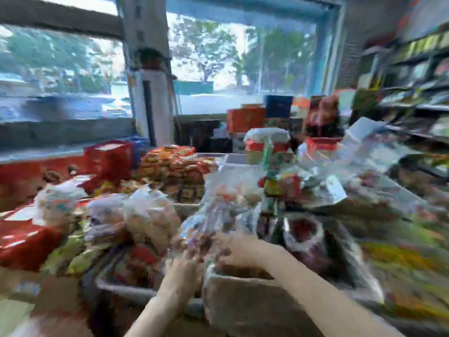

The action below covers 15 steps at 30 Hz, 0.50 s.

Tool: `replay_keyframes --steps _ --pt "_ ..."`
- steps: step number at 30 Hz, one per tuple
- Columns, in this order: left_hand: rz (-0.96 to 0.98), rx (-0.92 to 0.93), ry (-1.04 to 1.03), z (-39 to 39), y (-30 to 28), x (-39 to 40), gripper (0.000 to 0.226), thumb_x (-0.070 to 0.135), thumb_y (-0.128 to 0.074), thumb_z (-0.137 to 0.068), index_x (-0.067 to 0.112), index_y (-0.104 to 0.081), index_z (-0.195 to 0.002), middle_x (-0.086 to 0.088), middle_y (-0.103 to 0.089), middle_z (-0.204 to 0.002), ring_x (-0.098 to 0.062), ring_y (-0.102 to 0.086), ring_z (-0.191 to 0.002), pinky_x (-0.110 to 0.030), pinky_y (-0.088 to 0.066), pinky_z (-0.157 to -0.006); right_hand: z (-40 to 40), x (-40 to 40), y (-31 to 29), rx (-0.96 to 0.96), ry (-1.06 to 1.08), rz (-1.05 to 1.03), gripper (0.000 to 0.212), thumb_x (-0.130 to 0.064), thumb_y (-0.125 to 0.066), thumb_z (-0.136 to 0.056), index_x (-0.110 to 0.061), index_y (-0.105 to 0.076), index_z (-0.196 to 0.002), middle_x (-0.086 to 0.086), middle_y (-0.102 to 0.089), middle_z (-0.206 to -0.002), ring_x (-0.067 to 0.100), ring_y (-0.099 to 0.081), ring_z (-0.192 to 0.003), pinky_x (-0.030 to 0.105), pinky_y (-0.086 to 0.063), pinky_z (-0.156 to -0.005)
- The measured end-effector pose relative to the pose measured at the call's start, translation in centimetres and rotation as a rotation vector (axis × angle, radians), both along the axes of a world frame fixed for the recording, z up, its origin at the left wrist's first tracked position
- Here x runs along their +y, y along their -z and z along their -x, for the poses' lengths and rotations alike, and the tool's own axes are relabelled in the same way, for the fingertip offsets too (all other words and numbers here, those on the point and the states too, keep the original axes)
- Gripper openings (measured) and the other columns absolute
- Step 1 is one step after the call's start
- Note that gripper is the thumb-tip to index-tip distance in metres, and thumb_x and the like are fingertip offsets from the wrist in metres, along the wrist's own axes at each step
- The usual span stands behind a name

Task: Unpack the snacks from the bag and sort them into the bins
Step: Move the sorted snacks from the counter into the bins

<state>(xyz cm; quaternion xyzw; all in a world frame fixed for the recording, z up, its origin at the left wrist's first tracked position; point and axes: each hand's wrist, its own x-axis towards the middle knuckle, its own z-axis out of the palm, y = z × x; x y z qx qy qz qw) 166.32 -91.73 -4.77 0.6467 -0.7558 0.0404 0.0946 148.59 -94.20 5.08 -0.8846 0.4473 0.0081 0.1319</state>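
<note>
- Both hands are meeting at the base of a clear plastic bag (226, 205) standing upright among the goods; the whole frame is smeared with motion blur, so fine detail is lost.
- Left hand (181, 268) is reaching up from below, forearm angled up to the right, fingers against the lower left of the bag. Too blurred to say whether they are curling round the film or only pressing it.
- Right hand (239, 249) is coming in from the right, forearm lying across a pale bin (243, 300), knuckles up, fingers tucked toward the bag's bottom. Grip likewise cannot be told.
- Judgement: the bag is being steadied from both sides, likely so it can be opened or emptied over the bins.
- The snacks to unpack are showing inside the bag as reddish and dark packets, unreadable.
- A shallow tray (126, 287) of red packets is sitting just left of the left hand; a heap of orange-red packets (175, 166) is filling a bin further back.
- More film-wrapped goods (352, 178) are lying to the right, and shop shelves (418, 76) are lining the right wall.
</note>
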Motion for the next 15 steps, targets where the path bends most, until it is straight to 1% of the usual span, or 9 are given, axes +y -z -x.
replay_keyframes --steps 1,2,3,4,5,7,9,12,15 --pt "-0.043 0.049 0.079 6.9 -1.4 0.1 0.034 0.032 -0.054 -0.068 0.026 -0.071 -0.097 -0.007 -0.063 -0.119 -0.023 -0.068 -0.089 -0.036 -0.056 -0.069 7.5 0.6 0.5 0.035 0.118 -0.017 0.058 -0.033 -0.052 -0.093 -0.019 -0.030 -0.145 0.016 -0.045 -0.137 0.033 -0.045 -0.125 0.040 -0.039 -0.102" --pt "-0.083 0.062 0.148 13.1 -0.8 -0.3 0.036 0.032 -0.051 -0.080 0.028 -0.063 -0.114 -0.002 -0.047 -0.139 -0.023 -0.055 -0.116 -0.036 -0.046 -0.091 15.0 1.6 1.0 0.072 0.254 -0.033 0.060 -0.033 -0.052 -0.093 -0.020 -0.027 -0.147 0.015 -0.040 -0.141 0.035 -0.042 -0.126 0.042 -0.038 -0.103" --pt "-0.158 0.028 0.242 18.8 -0.5 -0.2 0.039 0.034 -0.048 -0.087 0.031 -0.054 -0.125 0.002 -0.031 -0.149 -0.020 -0.037 -0.132 -0.035 -0.033 -0.103 22.3 2.8 1.4 0.101 0.402 -0.052 0.062 -0.033 -0.052 -0.093 -0.021 -0.024 -0.147 0.015 -0.036 -0.144 0.036 -0.040 -0.128 0.041 -0.036 -0.104" --pt "-0.208 0.045 0.333 24.1 -0.2 0.0 0.040 0.035 -0.045 -0.089 0.032 -0.049 -0.129 0.005 -0.021 -0.153 -0.018 -0.025 -0.139 -0.035 -0.024 -0.108 29.2 4.5 1.6 0.129 0.551 -0.077 0.062 -0.034 -0.051 -0.093 -0.021 -0.024 -0.147 0.015 -0.031 -0.147 0.036 -0.037 -0.130 0.041 -0.035 -0.105" --pt "-0.234 0.055 0.411 29.0 0.0 0.1 0.042 0.038 -0.042 -0.089 0.031 -0.048 -0.130 0.006 -0.017 -0.154 -0.018 -0.020 -0.140 -0.034 -0.021 -0.109 35.5 6.4 1.4 0.156 0.688 -0.100 0.062 -0.035 -0.050 -0.094 -0.020 -0.024 -0.147 0.015 -0.026 -0.149 0.036 -0.033 -0.134 0.040 -0.034 -0.106" --pt "-0.228 0.067 0.540 37.7 0.1 0.2 0.051 0.046 -0.031 -0.085 0.030 -0.050 -0.130 0.006 -0.020 -0.153 -0.017 -0.019 -0.141 -0.033 -0.021 -0.110 46.1 10.1 0.9 0.159 0.907 -0.113 0.061 -0.037 -0.049 -0.095 -0.016 -0.025 -0.147 0.014 -0.019 -0.153 0.034 -0.025 -0.139 0.039 -0.029 -0.110" --pt "-0.212 0.013 0.627 45.1 0.0 -0.6 0.048 0.044 -0.033 -0.087 0.032 -0.046 -0.132 0.006 -0.023 -0.151 -0.017 -0.017 -0.141 -0.030 -0.021 -0.110 54.2 12.9 0.9 0.119 1.038 -0.083 0.061 -0.038 -0.049 -0.095 -0.015 -0.027 -0.147 0.014 -0.020 -0.152 0.030 -0.027 -0.139 0.033 -0.028 -0.108" --pt "-0.236 -0.008 0.695 54.7 0.5 -2.4 0.045 0.036 -0.047 -0.092 0.030 -0.043 -0.136 0.005 -0.021 -0.152 -0.018 -0.010 -0.143 -0.033 -0.021 -0.112 62.3 14.8 2.5 0.096 1.133 -0.119 0.062 -0.042 -0.053 -0.092 -0.017 -0.031 -0.145 0.012 -0.020 -0.153 0.029 -0.027 -0.139 0.033 -0.029 -0.110" --pt "-0.262 0.004 0.737 63.7 1.8 -5.0 0.045 0.034 -0.050 -0.093 0.028 -0.045 -0.136 0.005 -0.019 -0.153 -0.020 -0.009 -0.143 -0.038 -0.022 -0.114 68.8 13.0 4.6 0.048 1.142 -0.161 0.060 -0.040 -0.054 -0.092 -0.020 -0.033 -0.145 0.013 -0.012 -0.155 0.029 -0.021 -0.142 0.035 -0.026 -0.111"
